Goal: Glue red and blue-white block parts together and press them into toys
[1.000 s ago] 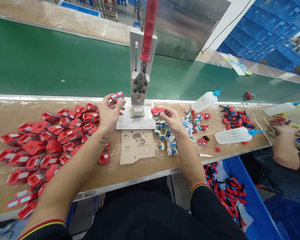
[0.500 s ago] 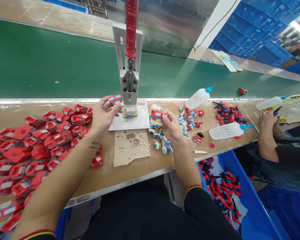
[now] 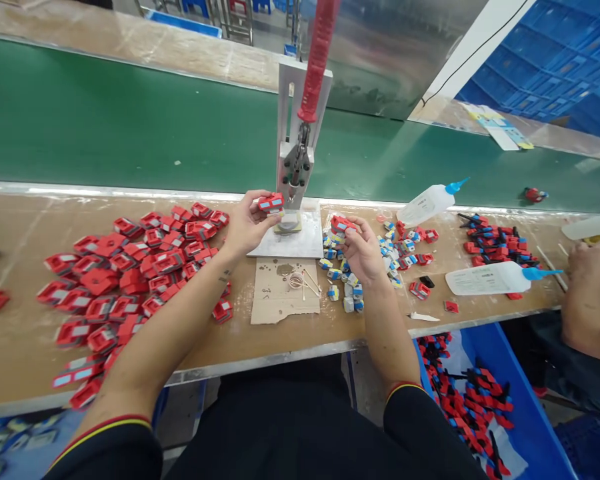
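Observation:
My left hand (image 3: 250,223) pinches a red plastic toy car piece (image 3: 271,203) with pale blue windows, just left of the press head. My right hand (image 3: 366,252) grips a second red piece with a pale window (image 3: 342,225) between thumb and fingers, above the small parts. Between the hands stands a toggle press (image 3: 296,167) with a red handle (image 3: 318,63) on a white base plate (image 3: 310,243). To the left lies a heap of red and grey car pieces (image 3: 130,280). Small white, blue and yellow parts (image 3: 349,290) lie beside my right hand.
Cardboard (image 3: 265,300) with cotton swabs (image 3: 310,283) lies before the press. Two glue bottles (image 3: 425,205) (image 3: 485,279) rest at right. A blue crate (image 3: 525,407) below holds red and black assemblies. A co-worker's hand (image 3: 587,267) is at far right; a green belt (image 3: 130,127) runs behind.
The view has swung left, so the bench appears shifted right. Both hands still hold their red pieces; the piece in my right hand has tilted slightly.

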A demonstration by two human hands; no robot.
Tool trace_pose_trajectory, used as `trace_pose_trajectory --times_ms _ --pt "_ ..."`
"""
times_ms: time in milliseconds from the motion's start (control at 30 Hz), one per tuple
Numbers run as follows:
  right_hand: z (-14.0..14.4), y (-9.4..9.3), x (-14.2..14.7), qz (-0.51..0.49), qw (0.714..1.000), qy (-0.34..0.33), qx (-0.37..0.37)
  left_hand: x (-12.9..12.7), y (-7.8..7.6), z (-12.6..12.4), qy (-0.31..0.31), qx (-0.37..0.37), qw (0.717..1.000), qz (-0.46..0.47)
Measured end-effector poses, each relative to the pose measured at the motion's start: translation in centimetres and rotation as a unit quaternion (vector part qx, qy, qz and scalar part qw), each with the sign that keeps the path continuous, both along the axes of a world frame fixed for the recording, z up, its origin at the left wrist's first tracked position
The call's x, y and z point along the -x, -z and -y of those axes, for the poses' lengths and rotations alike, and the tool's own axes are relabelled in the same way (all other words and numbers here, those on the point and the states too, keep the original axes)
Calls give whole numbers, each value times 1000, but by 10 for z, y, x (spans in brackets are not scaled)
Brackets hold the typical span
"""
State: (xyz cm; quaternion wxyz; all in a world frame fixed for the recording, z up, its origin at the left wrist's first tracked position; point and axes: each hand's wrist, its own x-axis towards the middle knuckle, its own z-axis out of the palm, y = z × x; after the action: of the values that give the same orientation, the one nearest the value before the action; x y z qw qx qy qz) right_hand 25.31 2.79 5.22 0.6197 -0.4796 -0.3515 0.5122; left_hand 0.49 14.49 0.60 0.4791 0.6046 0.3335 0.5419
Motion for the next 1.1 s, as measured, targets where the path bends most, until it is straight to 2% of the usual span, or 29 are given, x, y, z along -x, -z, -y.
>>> trace_pose_trajectory --times_ms 167,267,467,600,700,867,1000,1100 --pt "-2 17 -12 189 981 -37 7 -5 7 -8 -5 -42 996 -84" --pt "-9 24 -18 257 964 -64 16 -6 12 -14 -19 -55 992 -113" --pt "-36 18 -27 372 928 -23 -18 -14 17 -20 -1 -52 989 -136" --pt "-57 17 -18 455 887 -68 -38 -24 17 -22 19 -58 987 -146" --pt "-66 24 -12 494 864 -95 -11 -28 18 -23 18 -52 986 -158" --pt "-65 32 -12 530 842 -103 1 -28 19 -23 27 -61 986 -154" --pt "-60 33 -13 544 830 -120 5 -30 20 -25 34 -56 986 -152" --pt "-57 34 -15 539 832 -126 10 -31 21 -25 40 -59 985 -155"
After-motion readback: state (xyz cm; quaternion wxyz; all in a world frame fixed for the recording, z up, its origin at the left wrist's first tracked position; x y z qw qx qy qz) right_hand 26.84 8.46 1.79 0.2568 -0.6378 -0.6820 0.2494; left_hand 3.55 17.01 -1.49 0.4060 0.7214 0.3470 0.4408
